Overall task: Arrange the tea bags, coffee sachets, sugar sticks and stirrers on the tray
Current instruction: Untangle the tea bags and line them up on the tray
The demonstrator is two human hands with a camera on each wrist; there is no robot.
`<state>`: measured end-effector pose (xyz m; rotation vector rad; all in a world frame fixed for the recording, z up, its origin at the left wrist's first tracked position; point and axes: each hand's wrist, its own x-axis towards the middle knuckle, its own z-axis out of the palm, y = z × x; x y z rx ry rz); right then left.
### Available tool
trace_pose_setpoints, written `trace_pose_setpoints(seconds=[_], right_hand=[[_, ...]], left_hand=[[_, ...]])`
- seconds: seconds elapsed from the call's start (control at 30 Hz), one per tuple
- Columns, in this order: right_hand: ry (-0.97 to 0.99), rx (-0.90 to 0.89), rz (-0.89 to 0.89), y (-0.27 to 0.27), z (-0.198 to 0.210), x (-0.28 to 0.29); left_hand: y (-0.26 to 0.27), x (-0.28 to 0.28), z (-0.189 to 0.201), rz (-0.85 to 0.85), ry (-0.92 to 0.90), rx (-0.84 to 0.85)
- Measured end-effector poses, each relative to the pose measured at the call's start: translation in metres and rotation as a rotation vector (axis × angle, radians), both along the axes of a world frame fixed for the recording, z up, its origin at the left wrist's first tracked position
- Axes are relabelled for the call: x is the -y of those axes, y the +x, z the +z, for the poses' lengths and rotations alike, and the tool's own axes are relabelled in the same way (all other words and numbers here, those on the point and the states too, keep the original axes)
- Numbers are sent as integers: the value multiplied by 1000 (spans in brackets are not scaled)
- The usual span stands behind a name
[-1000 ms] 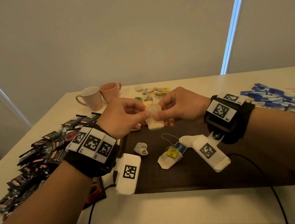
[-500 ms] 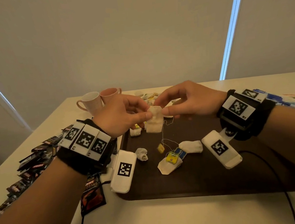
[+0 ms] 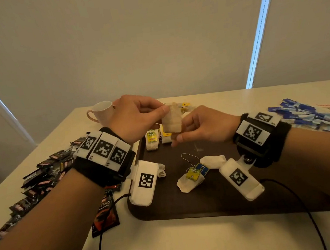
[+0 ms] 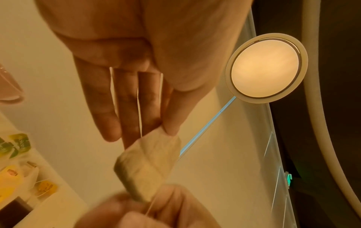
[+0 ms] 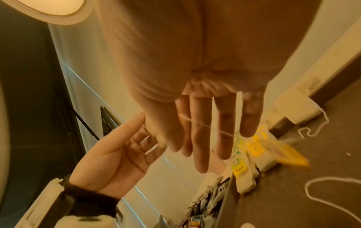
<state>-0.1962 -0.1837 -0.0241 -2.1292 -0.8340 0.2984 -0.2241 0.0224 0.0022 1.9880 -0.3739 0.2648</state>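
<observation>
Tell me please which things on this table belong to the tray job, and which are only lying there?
Belong to the job:
- tea bag, pinched by left hand and right hand
- tray with other tea bags
- coffee sachets
- sugar sticks

Only lying there:
- white mug
- black cable

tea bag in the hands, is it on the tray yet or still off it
Off it: the tea bag hangs upright above the tray, pinched between the left hand and right hand.
</observation>
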Motion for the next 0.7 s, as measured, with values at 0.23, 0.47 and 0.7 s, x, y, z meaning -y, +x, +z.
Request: trace_pose_setpoints(seconds=[0.23,0.47,0.7], right_hand=[[138,-253,-36,-13,-18,0],[171,-452,-17,-20,-22,-6],[79,-470,-26,-18,-27,0]], left_hand=[[6,0,1,74,-88,-57],[9,6,5,77,-111,-90],[3,9,14,24,-200,-147]])
